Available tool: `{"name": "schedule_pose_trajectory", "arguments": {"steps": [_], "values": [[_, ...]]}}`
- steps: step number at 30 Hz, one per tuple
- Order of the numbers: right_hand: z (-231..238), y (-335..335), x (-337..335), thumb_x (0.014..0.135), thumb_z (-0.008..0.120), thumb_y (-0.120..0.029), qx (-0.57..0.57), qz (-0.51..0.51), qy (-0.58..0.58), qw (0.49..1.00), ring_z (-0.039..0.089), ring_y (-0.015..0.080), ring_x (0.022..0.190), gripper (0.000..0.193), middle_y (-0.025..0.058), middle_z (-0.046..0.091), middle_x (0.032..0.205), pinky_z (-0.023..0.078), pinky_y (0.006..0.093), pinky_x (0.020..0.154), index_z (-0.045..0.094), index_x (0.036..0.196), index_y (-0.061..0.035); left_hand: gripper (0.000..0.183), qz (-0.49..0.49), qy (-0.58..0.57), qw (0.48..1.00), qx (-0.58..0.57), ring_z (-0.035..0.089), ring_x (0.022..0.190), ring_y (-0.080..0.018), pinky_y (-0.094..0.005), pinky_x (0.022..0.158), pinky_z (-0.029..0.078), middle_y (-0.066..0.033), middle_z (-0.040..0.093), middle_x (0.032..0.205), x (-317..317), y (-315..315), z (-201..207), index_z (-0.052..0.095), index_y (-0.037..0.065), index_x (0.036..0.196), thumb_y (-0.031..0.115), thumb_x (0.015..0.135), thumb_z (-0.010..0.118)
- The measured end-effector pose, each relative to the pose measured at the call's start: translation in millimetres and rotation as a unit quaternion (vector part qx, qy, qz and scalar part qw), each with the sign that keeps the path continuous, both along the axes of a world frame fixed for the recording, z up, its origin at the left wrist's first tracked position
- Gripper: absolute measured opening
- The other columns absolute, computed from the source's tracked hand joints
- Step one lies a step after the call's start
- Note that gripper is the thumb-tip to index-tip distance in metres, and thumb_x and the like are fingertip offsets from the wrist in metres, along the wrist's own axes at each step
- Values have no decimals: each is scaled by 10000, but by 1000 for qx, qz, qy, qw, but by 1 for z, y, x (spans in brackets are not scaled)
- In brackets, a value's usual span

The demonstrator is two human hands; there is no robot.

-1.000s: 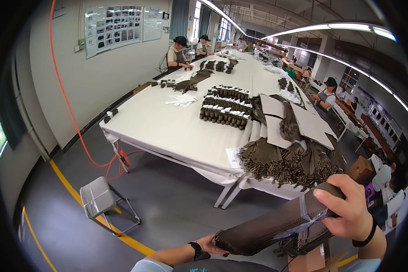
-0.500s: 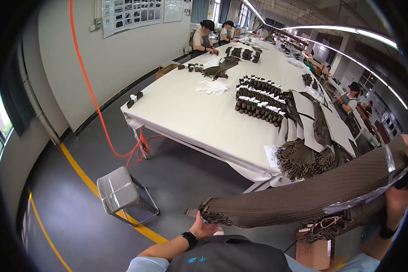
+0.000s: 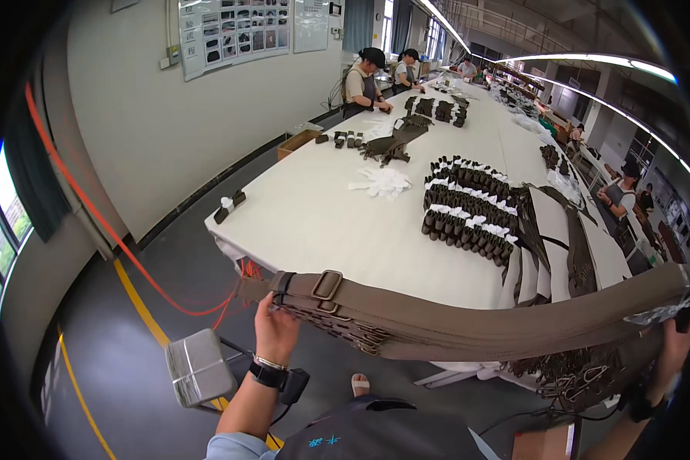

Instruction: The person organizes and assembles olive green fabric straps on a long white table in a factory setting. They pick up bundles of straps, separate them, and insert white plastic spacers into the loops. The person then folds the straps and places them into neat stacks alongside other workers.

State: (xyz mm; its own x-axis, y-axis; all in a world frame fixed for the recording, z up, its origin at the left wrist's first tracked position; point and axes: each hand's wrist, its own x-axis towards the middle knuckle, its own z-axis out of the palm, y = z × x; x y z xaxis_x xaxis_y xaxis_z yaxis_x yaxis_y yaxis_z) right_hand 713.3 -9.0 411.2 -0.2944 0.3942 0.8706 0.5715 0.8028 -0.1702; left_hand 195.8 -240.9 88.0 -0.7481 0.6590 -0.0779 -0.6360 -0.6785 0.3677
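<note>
A long thick bundle of brown webbing straps (image 3: 468, 326) stretches across in front of me, with a metal slide buckle near its left end and a row of metal loops along its lower side. My left hand (image 3: 277, 328) grips it near the left end, thumb up against the straps. At the far right my right hand (image 3: 678, 337) clasps the other end, where clear plastic wrap (image 3: 659, 307) is wound around it; the straps partly hide those fingers. Below, more brown straps with metal hooks (image 3: 583, 383) hang near my right forearm.
A long white table (image 3: 307, 222) carries rows of rolled dark straps (image 3: 468, 203), white gloves (image 3: 381, 182) and loose straps. A grey stool (image 3: 199, 368) stands on the left, near an orange hose (image 3: 115, 222). An open cardboard box (image 3: 544, 443) sits below right. Co-workers (image 3: 366, 80) stand along the table.
The left end of the strap bundle has risen with my left hand, up and to the left, turning its smooth face and buckle into sight. The view has shifted slightly.
</note>
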Motion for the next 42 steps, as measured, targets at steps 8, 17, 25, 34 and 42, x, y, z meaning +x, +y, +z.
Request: {"name": "schedule_pose_trajectory", "arguments": {"steps": [8, 17, 25, 34, 42], "values": [[-101, 109, -163, 556, 578, 95, -127, 71, -88, 985, 541, 320, 942, 570, 156, 521, 1022, 413, 316, 877, 556, 1119, 11, 229, 161, 178, 960, -142, 598, 798, -131, -275, 720, 453, -12, 644, 896, -199, 34, 25, 616, 63, 997, 281, 938, 578], [-179, 189, -271, 556, 595, 129, -290, 96, -194, 932, 557, 348, 848, 562, 141, 523, 963, 463, 318, 753, 580, 1091, -44, 268, 245, 246, 862, -370, 459, 674, -63, -230, 616, 347, 47, 504, 723, -284, 128, 47, 607, 84, 867, 349, 906, 624], [-242, 274, -356, 595, 650, 76, -342, 77, -314, 882, 561, 355, 946, 589, 119, 554, 1018, 461, 420, 778, 568, 1145, -118, 523, 264, 410, 664, -566, 633, 878, -289, -361, 797, 481, -224, 649, 967, -409, 231, -5, 529, -116, 1013, 350, 842, 692], [-380, 276, -391, 784, 728, -125, -418, -187, -396, 796, 304, 383, 1329, 694, 204, 293, 1442, 316, 522, 1056, 378, 1383, -88, 505, -71, 643, 409, -644, 491, 1207, -349, -437, 1002, 408, -194, 502, 1319, -499, 265, -58, 489, -10, 1262, 230, 849, 652], [-401, 177, -385, 752, 618, -92, -348, -125, -498, 785, 275, 312, 1373, 573, 148, 314, 1470, 247, 555, 1088, 485, 1310, -74, 631, -57, 695, 386, -604, 315, 1323, -444, -458, 1094, 299, -306, 316, 1427, -502, 245, -156, 349, -27, 1370, 102, 825, 639]]}}
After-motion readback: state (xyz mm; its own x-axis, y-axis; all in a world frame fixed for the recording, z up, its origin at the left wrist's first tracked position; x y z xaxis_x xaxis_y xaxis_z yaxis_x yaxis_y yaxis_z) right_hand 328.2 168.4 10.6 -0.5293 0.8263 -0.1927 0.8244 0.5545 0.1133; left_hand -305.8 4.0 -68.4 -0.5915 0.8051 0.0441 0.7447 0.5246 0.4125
